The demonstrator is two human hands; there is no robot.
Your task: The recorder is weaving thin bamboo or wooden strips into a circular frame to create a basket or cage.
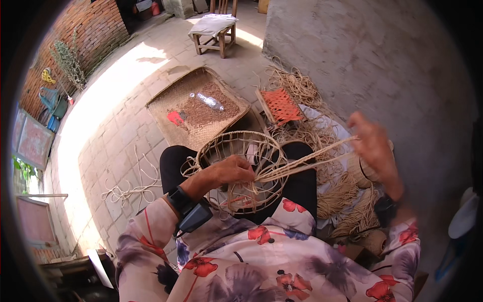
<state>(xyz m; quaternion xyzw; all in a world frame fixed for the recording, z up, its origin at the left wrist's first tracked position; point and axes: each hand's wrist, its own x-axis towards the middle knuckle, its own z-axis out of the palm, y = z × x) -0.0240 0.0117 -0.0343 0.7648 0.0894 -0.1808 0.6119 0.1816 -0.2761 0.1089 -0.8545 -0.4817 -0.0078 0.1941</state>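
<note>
A round, open-mesh basket (242, 134) of beige cord rests on my lap between my knees. My left hand (235, 170) is closed at the basket, its fingers pinching cords where they gather. From there several long beige cords (314, 160) stretch taut to the right. My right hand (373, 146), smeared by motion, is raised beside the wall and grips their far ends; its finger details are blurred. Both wrists wear dark bands, and a black box hangs by the left one. Part of the mesh lies hidden under my left hand and forearm.
Ahead lies a woven tray (166, 103) with brown bits, a plastic bottle (210, 101) and a red item (176, 118). Right of it stand an orange strap-seated stool (283, 106) and cord heaps (334, 200). A grey wall (362, 65) bounds the right; a chair (214, 25) stands beyond.
</note>
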